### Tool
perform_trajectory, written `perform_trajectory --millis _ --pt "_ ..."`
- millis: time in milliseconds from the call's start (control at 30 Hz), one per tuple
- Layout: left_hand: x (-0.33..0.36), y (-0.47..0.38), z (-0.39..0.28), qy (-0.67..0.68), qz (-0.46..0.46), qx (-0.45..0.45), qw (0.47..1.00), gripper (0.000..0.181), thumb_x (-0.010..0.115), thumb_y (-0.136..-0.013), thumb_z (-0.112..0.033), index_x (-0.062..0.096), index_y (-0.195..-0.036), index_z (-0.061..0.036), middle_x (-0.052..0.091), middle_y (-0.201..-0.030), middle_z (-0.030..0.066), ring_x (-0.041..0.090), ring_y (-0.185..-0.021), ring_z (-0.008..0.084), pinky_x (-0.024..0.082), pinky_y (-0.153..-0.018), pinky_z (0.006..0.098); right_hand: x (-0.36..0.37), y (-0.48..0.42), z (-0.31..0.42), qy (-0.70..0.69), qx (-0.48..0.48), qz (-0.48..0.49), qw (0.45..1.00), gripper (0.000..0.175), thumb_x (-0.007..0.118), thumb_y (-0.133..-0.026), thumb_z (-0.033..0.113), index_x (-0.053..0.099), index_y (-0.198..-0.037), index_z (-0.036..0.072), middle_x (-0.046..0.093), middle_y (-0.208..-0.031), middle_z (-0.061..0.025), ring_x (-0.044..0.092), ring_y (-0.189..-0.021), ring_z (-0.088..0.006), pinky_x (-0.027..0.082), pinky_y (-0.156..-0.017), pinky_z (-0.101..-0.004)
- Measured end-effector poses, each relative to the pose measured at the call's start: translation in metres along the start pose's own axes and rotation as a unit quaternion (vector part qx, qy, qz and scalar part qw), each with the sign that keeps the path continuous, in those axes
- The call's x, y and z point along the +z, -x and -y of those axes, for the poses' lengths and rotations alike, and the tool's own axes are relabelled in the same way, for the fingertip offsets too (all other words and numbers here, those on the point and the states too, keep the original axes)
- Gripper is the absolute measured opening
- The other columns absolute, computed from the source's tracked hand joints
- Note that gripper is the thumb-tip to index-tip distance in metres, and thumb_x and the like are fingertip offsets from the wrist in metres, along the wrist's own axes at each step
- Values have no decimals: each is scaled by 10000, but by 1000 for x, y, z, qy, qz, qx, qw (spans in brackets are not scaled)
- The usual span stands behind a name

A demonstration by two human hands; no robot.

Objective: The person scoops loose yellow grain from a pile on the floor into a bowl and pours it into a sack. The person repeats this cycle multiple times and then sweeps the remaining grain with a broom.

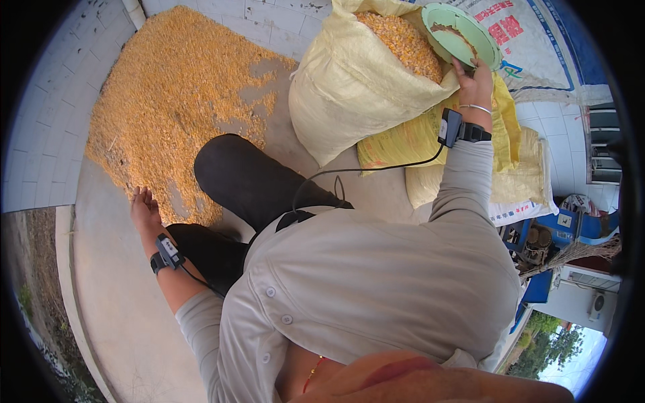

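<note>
My right hand point(474, 83) grips the near rim of a pale green basin point(461, 32), which is tilted at the mouth of a large woven sack point(347, 85). Corn kernels point(403, 45) fill that sack up to its wide mouth. Some brownish residue shows inside the basin. Far to the left, my left hand point(146, 206) hangs beside the lower left edge of a broad heap of loose corn kernels point(171, 90) on the concrete floor. Its fingers are slightly curled and nothing shows in them.
Yellow woven sacks point(398, 143) lie under and beside the full sack. A printed white sack point(534, 40) is behind the basin. Tiled walls point(45, 121) bound the heap. Blue machinery point(554, 221) and a twig broom point(574, 254) stand at right. Cables run from both wrist devices.
</note>
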State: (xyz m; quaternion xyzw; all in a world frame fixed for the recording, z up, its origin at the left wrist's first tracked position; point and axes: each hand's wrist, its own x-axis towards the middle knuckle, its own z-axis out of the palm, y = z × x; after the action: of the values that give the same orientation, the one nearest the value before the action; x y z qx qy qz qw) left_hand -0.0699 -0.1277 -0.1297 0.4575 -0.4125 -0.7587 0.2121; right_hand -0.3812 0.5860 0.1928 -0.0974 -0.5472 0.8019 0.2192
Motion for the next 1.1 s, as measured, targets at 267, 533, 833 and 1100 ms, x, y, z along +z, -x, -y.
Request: perform_trajectory --millis 267,533,833,1100 --pt "3 8 -3 -4 -1 -4 1000 415 482 -937 -39 493 -1351 -31 603 -1217 115 606 -904 126 465 -660 237 22 27 -5 325 -177 -110 922 547 588 -837 64 396 -1322 -99 517 -1226 -268 552 -1082 -370 590 -816 -444" --pt "7 11 -2 0 -3 8 1000 377 498 -940 -45 517 -1316 -29 634 -1156 107 620 -900 129 468 -650 234 65 108 -40 592 -565 214 533 473 645 -857 338 605 -1202 18 634 -1107 -159 553 -1039 -356 411 -933 -467" --pt "2 7 -2 -14 -15 9 1000 366 502 -942 -79 536 -1306 -52 633 -1191 100 629 -961 152 456 -658 230 102 119 -83 702 -412 237 531 280 611 -908 356 667 -950 85 653 -822 -164 620 -773 -349 486 -653 -419" --pt "7 5 -3 -22 -19 4 1000 373 499 -938 -77 537 -1308 -50 629 -1197 96 621 -966 144 449 -651 233 111 115 -63 621 -430 178 631 282 588 -913 339 617 -815 77 622 -678 -160 607 -644 -376 470 -586 -453"
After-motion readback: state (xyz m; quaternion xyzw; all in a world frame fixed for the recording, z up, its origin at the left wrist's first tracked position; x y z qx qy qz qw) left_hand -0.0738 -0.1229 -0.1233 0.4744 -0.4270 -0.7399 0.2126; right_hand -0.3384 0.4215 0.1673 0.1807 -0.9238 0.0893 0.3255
